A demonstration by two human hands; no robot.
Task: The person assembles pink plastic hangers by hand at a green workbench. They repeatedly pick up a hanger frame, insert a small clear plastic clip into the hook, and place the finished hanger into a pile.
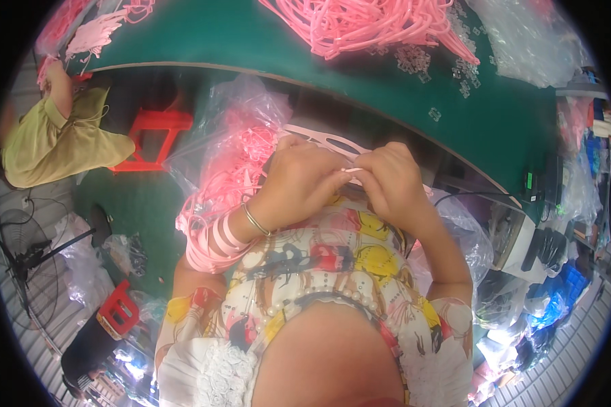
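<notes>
My left hand and my right hand meet in front of my body, fingers closed in a pinch. Between the fingertips is a short piece of a pale pink strap; the rest of it loops out beyond my knuckles. Whether a small fastener is also held there, I cannot tell. Several pink straps hang in loops round my left forearm, behind a bangle. By my left hand, a clear plastic bag holds more pink straps.
Beyond my hands curves the edge of a green table. On it lie a heap of pink straps, small clear plastic buckles and a clear bag. At left sits a person in an olive top, near a red stool.
</notes>
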